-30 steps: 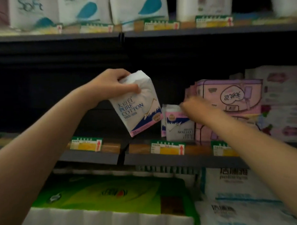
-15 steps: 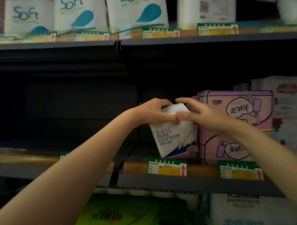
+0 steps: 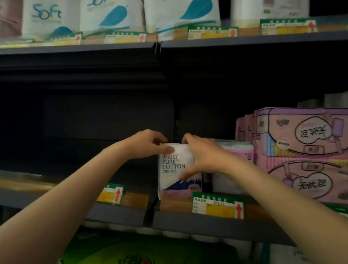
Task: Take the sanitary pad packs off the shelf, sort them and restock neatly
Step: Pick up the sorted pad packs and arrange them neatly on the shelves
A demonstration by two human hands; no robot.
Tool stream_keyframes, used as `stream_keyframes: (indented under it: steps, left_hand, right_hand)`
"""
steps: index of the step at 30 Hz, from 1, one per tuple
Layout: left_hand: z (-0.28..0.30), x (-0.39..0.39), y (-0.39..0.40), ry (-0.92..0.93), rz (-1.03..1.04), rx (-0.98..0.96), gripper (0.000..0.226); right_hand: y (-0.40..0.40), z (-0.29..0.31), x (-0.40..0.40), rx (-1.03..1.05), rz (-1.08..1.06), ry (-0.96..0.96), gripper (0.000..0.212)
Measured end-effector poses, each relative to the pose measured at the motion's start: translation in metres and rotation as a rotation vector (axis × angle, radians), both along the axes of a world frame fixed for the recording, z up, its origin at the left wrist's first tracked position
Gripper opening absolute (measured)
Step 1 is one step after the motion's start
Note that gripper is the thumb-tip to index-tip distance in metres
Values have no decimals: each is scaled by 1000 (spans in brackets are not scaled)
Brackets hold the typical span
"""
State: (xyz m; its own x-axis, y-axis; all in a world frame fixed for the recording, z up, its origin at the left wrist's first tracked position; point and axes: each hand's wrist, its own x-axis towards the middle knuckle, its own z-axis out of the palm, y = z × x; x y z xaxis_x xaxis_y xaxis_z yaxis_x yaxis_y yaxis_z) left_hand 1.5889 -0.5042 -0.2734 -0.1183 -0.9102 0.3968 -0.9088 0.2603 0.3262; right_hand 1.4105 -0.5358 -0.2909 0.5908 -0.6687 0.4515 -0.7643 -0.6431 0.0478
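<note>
We grip the white soft-plastic "PURE COTTON" pad pack [image 3: 175, 167] with left hand [image 3: 148, 143] and right hand [image 3: 201, 154], seating it at 9 o'clock of the stacked pink pad packs [image 3: 306, 156]; shelf bay leftward unfilled.

You are facing a dark middle shelf [image 3: 212, 223] that is carrying a white "PURE COTTON" pad pack [image 3: 174, 171] standing upright at its front edge, another white pack [image 3: 228, 181] just beside it, and two stacked pink packs [image 3: 308, 156] further right. Price tags [image 3: 217, 207] are lining its lip.
</note>
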Motion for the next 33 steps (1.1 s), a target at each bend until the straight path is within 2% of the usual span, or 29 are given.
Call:
stream_keyframes:
  steps: [3,5,7,10,15,18,21,24,26,28,29,31,33]
  left_hand:
    - [-2,9,-12,3,97,-108,56]
    - [-8,7,-22,-101,74,-44,55]
    - [-17,4,-32,-192,52,36,50]
    - [-27,10,-41,-186,53,11,46]
    - [-37,34,-33,-96,46,-56,39]
    - [-38,43,-27,-50,66,-153,38]
    - [-38,40,-19,-32,56,-306,35]
    - [-46,31,8,50,12,-575,28]
    - [-69,17,38,202,-37,-778,22]
    - [-117,-8,78,352,-132,-848,19]
    - [-129,-16,83,338,-187,-859,19]
    - [-216,-34,113,242,-204,-603,23]
    - [-310,-47,141,185,-163,-232,30]
  right_hand:
    - [-21,8,16,-226,-141,237,88]
    - [-34,8,29,-318,-245,374,82]
    - [-52,0,40,-355,-327,479,67]
    - [-85,-11,49,-342,-450,483,52]
    - [-107,-15,42,-281,-543,495,67]
    - [-95,-6,35,-252,-454,377,74]
    - [-60,0,35,-345,-317,241,74]
    - [-4,-17,19,-421,-170,-25,65]
    - [38,-49,-3,-385,74,-305,56]
    - [83,-100,-27,-441,278,-515,39]
    - [91,-109,-36,-514,345,-531,31]
    - [120,-184,-54,-329,403,-432,24]
    - [137,-268,-71,-42,329,-274,28]
